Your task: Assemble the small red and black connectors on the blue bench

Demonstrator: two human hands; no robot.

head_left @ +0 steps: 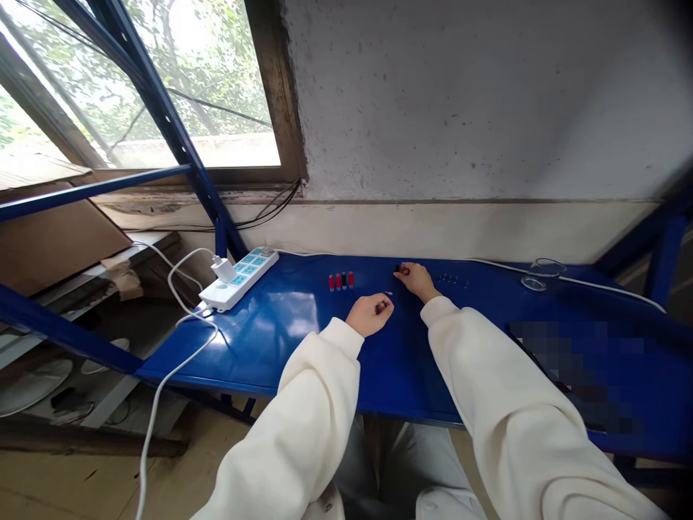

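Observation:
My left hand [369,313] rests on the blue metal shelf [281,332], fingers curled round a small dark part. My right hand [416,278] reaches further back and pinches a small black piece against the shelf. Both arms wear white sleeves. Left of my hands stands a short row of small red and black upright parts [341,281]. To the right of my right hand lies a row of tiny dark pieces [453,279].
A white and teal power strip [239,278] with a plugged white cable [178,361] lies at the shelf's left end. A coiled clear wire [538,276] sits at the back right. A blue diagonal frame beam [178,137], window and grey wall stand behind.

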